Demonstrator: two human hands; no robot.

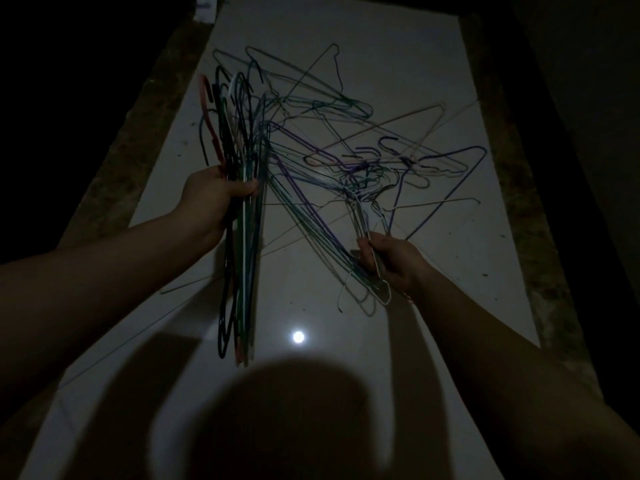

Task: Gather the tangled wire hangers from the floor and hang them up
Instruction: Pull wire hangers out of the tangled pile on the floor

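Pale floor (433, 46); both hands grip tangled hangers (346, 161)

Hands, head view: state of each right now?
Left hand: grips the gathered bundle of hangers.
Right hand: grips a few wires of the tangled pile.

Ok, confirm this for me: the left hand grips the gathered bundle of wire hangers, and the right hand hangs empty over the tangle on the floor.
Not quite. In the head view the right hand is not empty: its fingers curl round a few pale wire hangers at the near edge of the tangle. The left hand does grip the gathered bundle.
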